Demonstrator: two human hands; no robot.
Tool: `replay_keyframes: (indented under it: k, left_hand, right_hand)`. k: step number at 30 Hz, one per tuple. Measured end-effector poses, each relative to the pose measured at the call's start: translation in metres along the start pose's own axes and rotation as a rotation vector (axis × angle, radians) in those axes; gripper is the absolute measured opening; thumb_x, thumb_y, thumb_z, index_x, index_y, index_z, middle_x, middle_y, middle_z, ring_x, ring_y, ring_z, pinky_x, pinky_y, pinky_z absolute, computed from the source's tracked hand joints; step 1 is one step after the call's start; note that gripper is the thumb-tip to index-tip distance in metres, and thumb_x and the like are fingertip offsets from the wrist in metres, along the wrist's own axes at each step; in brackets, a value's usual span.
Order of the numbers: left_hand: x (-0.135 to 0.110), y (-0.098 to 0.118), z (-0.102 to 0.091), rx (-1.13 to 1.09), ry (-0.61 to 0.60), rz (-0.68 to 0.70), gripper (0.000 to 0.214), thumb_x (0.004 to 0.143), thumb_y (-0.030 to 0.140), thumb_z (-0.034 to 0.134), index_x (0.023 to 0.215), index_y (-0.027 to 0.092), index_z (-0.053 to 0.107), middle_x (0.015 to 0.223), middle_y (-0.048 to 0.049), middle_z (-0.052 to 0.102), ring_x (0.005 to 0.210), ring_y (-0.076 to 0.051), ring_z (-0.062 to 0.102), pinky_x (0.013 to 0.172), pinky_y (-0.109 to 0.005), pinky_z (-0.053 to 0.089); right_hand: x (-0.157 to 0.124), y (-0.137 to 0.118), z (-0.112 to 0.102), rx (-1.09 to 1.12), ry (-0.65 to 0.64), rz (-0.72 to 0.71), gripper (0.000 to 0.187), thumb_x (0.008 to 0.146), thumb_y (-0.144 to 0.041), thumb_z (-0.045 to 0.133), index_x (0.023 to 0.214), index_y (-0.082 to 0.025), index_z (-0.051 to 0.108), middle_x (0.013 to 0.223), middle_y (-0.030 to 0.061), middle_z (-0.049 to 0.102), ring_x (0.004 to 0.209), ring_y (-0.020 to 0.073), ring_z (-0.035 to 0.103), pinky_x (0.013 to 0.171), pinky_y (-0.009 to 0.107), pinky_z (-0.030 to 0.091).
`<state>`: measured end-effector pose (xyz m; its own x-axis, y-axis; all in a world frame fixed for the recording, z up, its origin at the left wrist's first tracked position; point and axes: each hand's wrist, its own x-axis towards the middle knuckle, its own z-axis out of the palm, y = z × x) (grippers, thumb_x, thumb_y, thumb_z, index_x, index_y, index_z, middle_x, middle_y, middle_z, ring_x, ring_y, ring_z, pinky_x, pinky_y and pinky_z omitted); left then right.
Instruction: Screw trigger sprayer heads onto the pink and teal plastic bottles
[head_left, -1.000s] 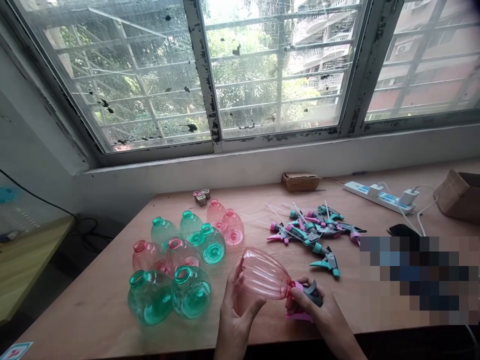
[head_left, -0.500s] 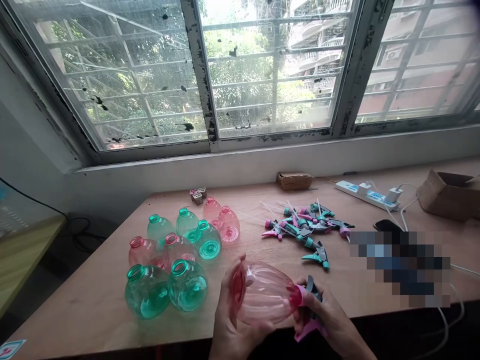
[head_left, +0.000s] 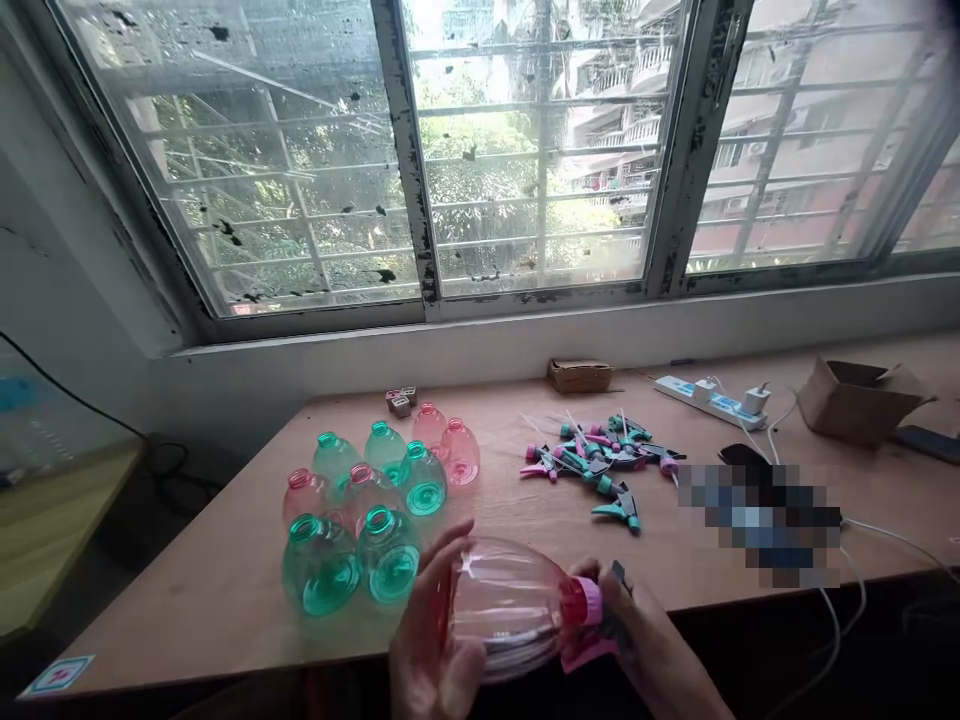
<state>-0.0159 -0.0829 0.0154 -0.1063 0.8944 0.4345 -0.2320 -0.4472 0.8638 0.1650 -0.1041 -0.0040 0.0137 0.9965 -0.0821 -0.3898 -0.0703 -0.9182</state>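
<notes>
A clear pink ribbed bottle [head_left: 510, 605] lies sideways between my hands, over the table's near edge. My left hand [head_left: 426, 650] wraps round its base end. My right hand [head_left: 637, 635] grips the pink and grey spray trigger head [head_left: 594, 620] sitting on the bottle's neck. A cluster of empty green and pink bottles [head_left: 375, 505] stands on the table to the left. A heap of loose trigger heads [head_left: 600, 462] with thin tubes lies beyond my right hand.
The wooden table [head_left: 187, 600] runs under a wide barred window. A power strip [head_left: 709, 400], an open cardboard box [head_left: 859, 400], a small brown box [head_left: 579, 375], a dark phone [head_left: 742, 455] and a blurred patch sit at the back and right. Cables hang off the front right.
The bottle and both hands have come toward me, now at the table's near edge. My left hand has shifted round the bottle's base. The camera view has tilted slightly.
</notes>
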Motion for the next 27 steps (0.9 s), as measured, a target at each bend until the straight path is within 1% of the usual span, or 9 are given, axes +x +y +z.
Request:
replay_keyframes:
  k: [2,5,7,9,11,15,20,24,27]
  left_hand:
    - [-0.003,0.005,-0.004,0.025,-0.043,0.006,0.054,0.072,0.058,0.073,0.120,0.034,0.069,0.138,-0.0039,0.062,0.140,-0.034,0.041,0.110,-0.039,0.039]
    - [-0.002,0.006,-0.015,0.002,-0.111,-0.168,0.071,0.073,0.075,0.060,0.130,0.032,0.062,0.144,-0.0069,0.057,0.140,-0.037,0.040,0.109,-0.043,0.039]
    - [0.002,0.002,-0.024,-0.090,-0.146,-0.297,0.080,0.074,0.083,0.049,0.131,0.028,0.062,0.145,-0.0094,0.056,0.135,-0.039,0.045,0.108,-0.048,0.040]
    - [0.005,-0.002,-0.033,-0.187,-0.170,-0.418,0.076,0.078,0.081,0.044,0.127,0.026,0.065,0.143,-0.0104,0.057,0.132,-0.038,0.049,0.107,-0.049,0.042]
    - [0.006,-0.005,-0.038,-0.206,-0.168,-0.513,0.065,0.085,0.072,0.045,0.122,0.023,0.067,0.136,-0.0115,0.063,0.125,-0.036,0.055,0.101,-0.046,0.047]
    - [0.007,-0.004,-0.035,0.005,-0.004,-0.435,0.050,0.086,0.061,0.052,0.106,0.020,0.072,0.104,-0.0097,0.074,0.091,-0.028,0.066,0.081,-0.036,0.052]
    - [0.004,-0.001,-0.024,0.234,0.069,-0.046,0.033,0.084,0.052,0.061,0.092,0.023,0.074,0.100,-0.0059,0.072,0.105,-0.028,0.061,0.091,-0.032,0.046]
    - [-0.006,0.007,-0.022,0.259,0.104,0.107,0.020,0.083,0.042,0.066,0.092,0.026,0.074,0.099,-0.0030,0.070,0.101,-0.024,0.062,0.091,-0.030,0.045]
    - [-0.012,0.014,-0.023,0.250,0.104,0.167,0.016,0.082,0.040,0.069,0.091,0.027,0.074,0.101,-0.0036,0.070,0.099,-0.025,0.064,0.089,-0.031,0.046]
  right_hand:
    - [-0.001,0.004,0.000,-0.091,0.091,-0.067,0.053,0.076,-0.071,0.064,0.073,-0.019,0.071,0.052,-0.0005,0.064,0.051,0.0188,0.061,0.053,0.028,0.051]
    - [-0.007,0.006,-0.005,-0.447,0.277,-0.345,0.043,0.083,-0.059,0.065,0.067,-0.020,0.075,0.055,0.0000,0.067,0.055,0.0189,0.063,0.054,0.025,0.050]
    - [-0.013,0.005,-0.007,-0.641,0.212,-0.585,0.029,0.088,-0.046,0.065,0.079,-0.023,0.081,0.063,0.0005,0.073,0.061,0.0203,0.068,0.059,0.024,0.053]
    - [-0.017,0.002,-0.006,-0.766,0.046,-0.772,0.016,0.087,-0.035,0.068,0.093,-0.027,0.081,0.069,0.0000,0.077,0.062,0.0194,0.071,0.062,0.023,0.054]
    - [-0.018,0.001,-0.003,-0.816,-0.046,-0.823,0.016,0.085,-0.031,0.071,0.098,-0.028,0.080,0.072,-0.0005,0.078,0.061,0.0179,0.071,0.063,0.021,0.054]
    - [-0.006,0.007,0.004,-0.680,0.064,-0.508,0.027,0.089,-0.045,0.064,0.077,-0.023,0.077,0.066,-0.0014,0.071,0.062,0.0173,0.064,0.061,0.022,0.049]
    - [0.012,0.022,0.007,-0.310,0.013,-0.134,0.049,0.086,-0.060,0.060,0.060,-0.019,0.057,0.055,-0.0064,0.038,0.055,0.0118,0.036,0.054,0.024,0.034]
    - [0.013,0.028,0.014,-0.084,0.016,0.024,0.046,0.078,-0.062,0.069,0.064,-0.019,0.058,0.059,-0.0060,0.047,0.058,0.0127,0.042,0.059,0.025,0.039]
    - [0.009,0.025,0.017,-0.019,-0.073,0.059,0.047,0.076,-0.063,0.072,0.063,-0.018,0.063,0.059,-0.0033,0.055,0.059,0.0147,0.051,0.063,0.027,0.043]
